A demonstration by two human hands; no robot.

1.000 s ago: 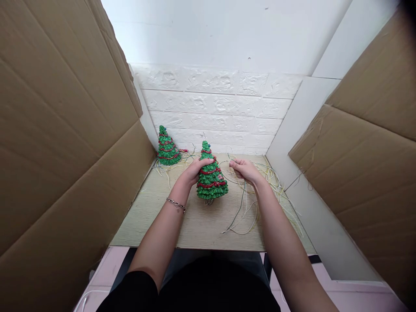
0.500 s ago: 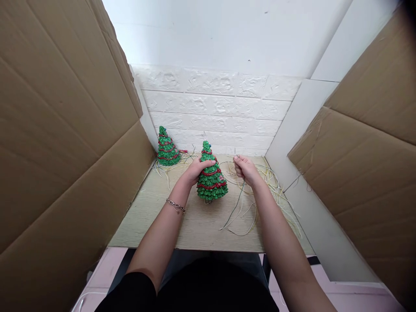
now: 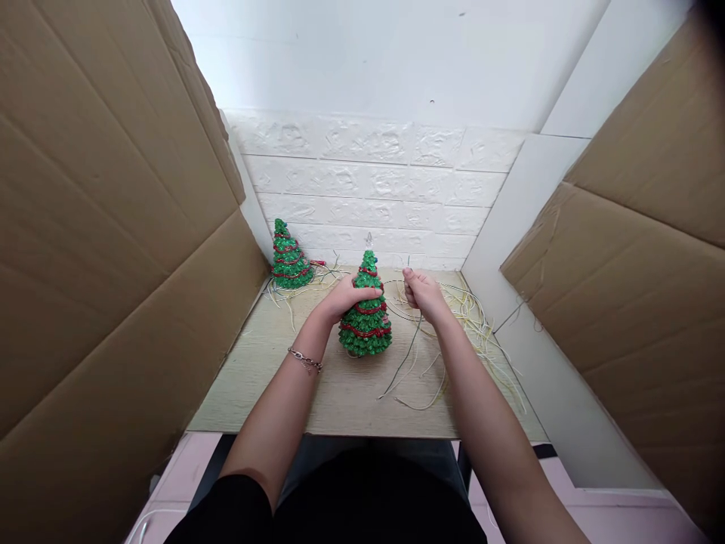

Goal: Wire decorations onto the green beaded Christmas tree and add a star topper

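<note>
My left hand (image 3: 341,298) wraps around the green tree (image 3: 365,344) in the middle of the tabletop (image 3: 345,408); its clear tip (image 3: 368,241) is on. My right hand (image 3: 422,295) pinches a thin green wire (image 3: 417,330) nearby. The wire's top end pokes up loose, so I guess it isn't joined there yet.

The single head view looks forward and down from above the near side of the bench (image 3: 351,404), facing the wall (image 3: 362,181) beyond.

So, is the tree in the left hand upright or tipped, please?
Upright: the tree in the left hand has its narrow top uppermost and broad base below.
</note>
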